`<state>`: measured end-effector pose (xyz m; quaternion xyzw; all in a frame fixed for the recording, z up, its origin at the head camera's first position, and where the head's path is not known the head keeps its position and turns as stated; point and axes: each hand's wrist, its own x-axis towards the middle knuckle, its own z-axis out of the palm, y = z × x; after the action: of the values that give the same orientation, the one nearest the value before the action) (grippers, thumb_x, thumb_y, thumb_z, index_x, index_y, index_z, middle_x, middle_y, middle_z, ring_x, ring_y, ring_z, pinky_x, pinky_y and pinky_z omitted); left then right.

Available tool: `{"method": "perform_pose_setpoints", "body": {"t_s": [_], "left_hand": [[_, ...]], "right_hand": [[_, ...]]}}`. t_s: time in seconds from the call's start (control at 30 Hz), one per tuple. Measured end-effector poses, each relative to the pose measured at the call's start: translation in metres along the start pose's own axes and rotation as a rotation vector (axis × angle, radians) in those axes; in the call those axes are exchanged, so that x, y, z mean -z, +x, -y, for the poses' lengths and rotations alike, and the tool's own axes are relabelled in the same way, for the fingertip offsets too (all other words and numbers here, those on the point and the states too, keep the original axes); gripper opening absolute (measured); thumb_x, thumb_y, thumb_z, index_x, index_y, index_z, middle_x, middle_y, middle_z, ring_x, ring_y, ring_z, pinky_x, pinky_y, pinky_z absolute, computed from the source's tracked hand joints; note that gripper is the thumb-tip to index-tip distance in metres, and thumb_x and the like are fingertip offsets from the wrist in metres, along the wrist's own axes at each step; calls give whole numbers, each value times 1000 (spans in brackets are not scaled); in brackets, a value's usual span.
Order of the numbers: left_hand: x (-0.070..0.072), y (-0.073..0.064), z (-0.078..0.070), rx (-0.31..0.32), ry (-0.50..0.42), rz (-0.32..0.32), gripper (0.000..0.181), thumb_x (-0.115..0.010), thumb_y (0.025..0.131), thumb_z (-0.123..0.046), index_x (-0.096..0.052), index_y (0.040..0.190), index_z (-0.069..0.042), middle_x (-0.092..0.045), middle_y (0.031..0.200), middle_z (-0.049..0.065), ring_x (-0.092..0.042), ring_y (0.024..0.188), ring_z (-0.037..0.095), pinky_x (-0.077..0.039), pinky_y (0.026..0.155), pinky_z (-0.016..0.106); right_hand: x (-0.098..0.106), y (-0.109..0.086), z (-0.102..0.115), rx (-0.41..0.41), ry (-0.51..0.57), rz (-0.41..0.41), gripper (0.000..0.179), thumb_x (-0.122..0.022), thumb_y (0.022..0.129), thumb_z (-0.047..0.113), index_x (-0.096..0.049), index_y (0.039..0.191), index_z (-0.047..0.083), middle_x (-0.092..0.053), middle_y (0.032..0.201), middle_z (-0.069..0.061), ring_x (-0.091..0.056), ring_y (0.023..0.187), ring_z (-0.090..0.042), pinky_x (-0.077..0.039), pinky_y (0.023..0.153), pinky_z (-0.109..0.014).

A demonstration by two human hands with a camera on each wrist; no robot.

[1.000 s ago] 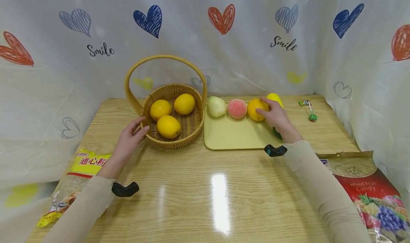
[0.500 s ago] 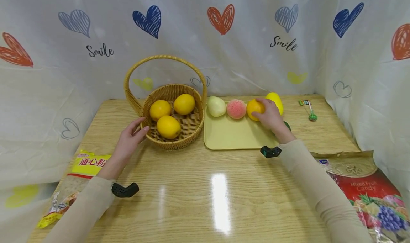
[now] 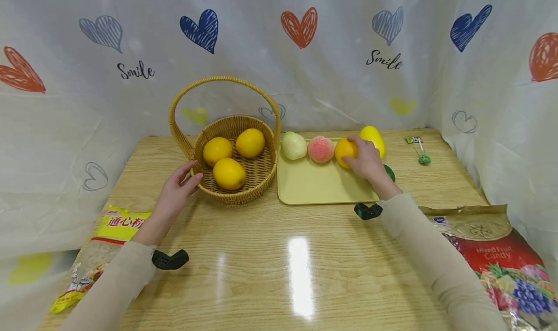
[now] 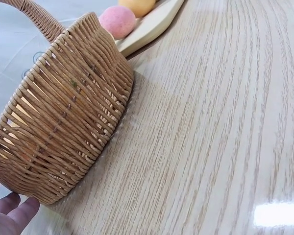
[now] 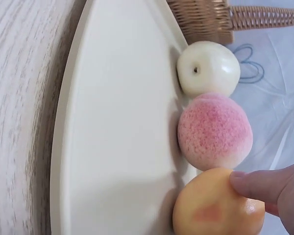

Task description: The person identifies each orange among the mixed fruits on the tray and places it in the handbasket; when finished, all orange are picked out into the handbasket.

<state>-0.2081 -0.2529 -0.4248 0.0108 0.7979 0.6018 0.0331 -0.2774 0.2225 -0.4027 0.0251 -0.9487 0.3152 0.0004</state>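
Note:
My right hand holds a round orange-coloured fruit, likely an orange, thumb on its side, at the tray's back edge. Left of that fruit sit a pink peach and a pale green-white pear. They stand in a row on the pale yellow tray. A yellow fruit lies behind my right hand, and a dark green thing is partly hidden by the wrist. My left hand rests with loose fingers against the left side of the wicker basket. Three yellow fruits lie inside it.
A pasta bag lies under my left forearm. At the right edge is a red candy bag, and a green lollipop with a small wrapped sweet lies at the back right. A printed curtain hangs behind the table.
My right hand has shifted slightly left on the orange, exposing more of the yellow fruit and the green thing behind it. The left hand and basket have stayed in place.

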Motion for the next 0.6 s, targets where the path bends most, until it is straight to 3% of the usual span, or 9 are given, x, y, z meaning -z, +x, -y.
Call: {"method": "perform_pose_setpoints", "body": {"t_s": [0.23,0.43,0.6], "left_hand": [[1,-1,0,-1,-4,0,66,-53,102,-34,-25,156,-11,-10,163,9,-22,145,32,-41,107,37],[0,-1,1,-10,3,-2,68,-55,100,-39,-27,155,-11,-12,163,10,-24,144,32,-46,100,23],[0,-1,1,-16,1,2,67,-54,100,-38,-26,156,-11,-12,163,9,-25,144,32,-46,101,25]], "right_hand": [[-1,-4,2,-23,33,31,65,-64,96,23,-34,151,6,-24,137,-35,-31,121,-47,-38,100,-59],[-5,-3,-1,-35,65,33,66,-62,97,26,-32,153,8,-22,143,-34,-29,127,-47,-35,104,-59],[-8,-3,-3,-42,64,43,66,-59,98,28,-28,154,10,-23,147,-34,-30,130,-48,-33,107,-61]]}}
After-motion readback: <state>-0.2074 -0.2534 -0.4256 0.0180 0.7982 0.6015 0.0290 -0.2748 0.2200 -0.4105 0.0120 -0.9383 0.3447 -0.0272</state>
